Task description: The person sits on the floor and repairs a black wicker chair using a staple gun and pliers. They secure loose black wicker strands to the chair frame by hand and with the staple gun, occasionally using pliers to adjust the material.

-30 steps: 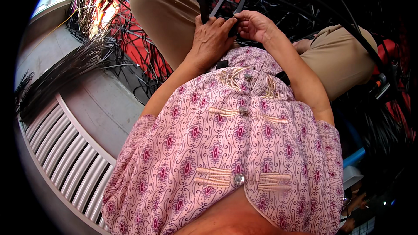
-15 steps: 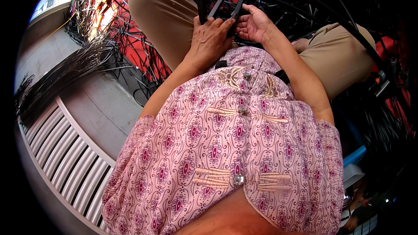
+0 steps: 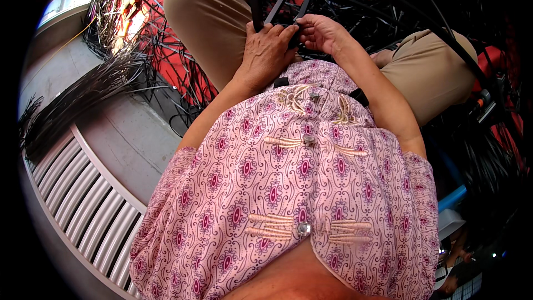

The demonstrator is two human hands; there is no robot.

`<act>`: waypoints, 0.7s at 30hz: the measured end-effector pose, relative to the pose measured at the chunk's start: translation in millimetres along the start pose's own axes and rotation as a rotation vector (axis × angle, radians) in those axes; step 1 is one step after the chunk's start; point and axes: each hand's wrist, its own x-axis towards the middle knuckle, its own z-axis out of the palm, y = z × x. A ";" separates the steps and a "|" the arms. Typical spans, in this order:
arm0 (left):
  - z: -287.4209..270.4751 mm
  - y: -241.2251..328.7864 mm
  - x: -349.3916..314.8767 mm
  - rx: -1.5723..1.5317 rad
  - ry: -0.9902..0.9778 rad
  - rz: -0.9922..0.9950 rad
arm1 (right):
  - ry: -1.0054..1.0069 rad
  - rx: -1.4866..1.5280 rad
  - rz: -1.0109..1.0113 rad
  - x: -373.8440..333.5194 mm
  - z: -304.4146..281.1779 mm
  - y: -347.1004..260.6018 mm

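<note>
Between my knees stands a black frame made of narrow bars, with its upright bar just beyond my left knuckles. My left hand is closed over the frame's near bar, back of the hand up, fingertips out of sight behind it. Close on its right, my right hand has its fingers curled in, thumb and forefinger pressed together at the dark bars beside my left fingertips. Whatever sits in that pinch is too dark and small to make out. Black flat strips lie tangled beyond the hands.
A thick bundle of black strips lies at the left, across a grey floor and above a white slatted rack. Red sheeting shows under loose strips. A dark long bar curves past my right knee. An orange-tipped tool lies at the right.
My right hand has drawn its outstretched forefinger in and turned slightly, and its thumb and forefinger now meet near the left fingertips. The left hand stays in place.
</note>
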 end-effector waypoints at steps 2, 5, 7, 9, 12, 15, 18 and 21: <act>-0.2 0.3 -0.3 0.001 0.005 0.000 | 0.023 -0.034 -0.032 0.6 0.2 0.8; 1.2 0.3 -0.9 -0.001 0.024 0.003 | 0.013 -0.049 -0.042 1.7 -0.9 1.5; 2.7 -0.9 -1.5 0.002 0.038 0.006 | 0.013 -0.050 -0.040 2.2 -1.9 1.6; 4.9 -2.0 -1.6 -0.041 0.045 -0.004 | 0.008 -0.049 -0.039 2.7 -2.9 1.4; 6.5 -4.2 -3.1 -0.065 0.073 0.019 | 0.004 -0.049 -0.038 3.0 -3.4 1.0; 6.5 -5.7 -5.1 -0.076 0.093 0.046 | 0.009 -0.057 -0.037 2.8 -3.2 0.6; 5.7 -6.6 -5.6 -0.086 0.123 0.081 | 0.005 -0.062 -0.038 2.2 -2.7 0.2; 4.9 -7.1 -5.0 -0.089 0.120 0.094 | 0.007 -0.057 -0.033 2.0 -2.6 0.0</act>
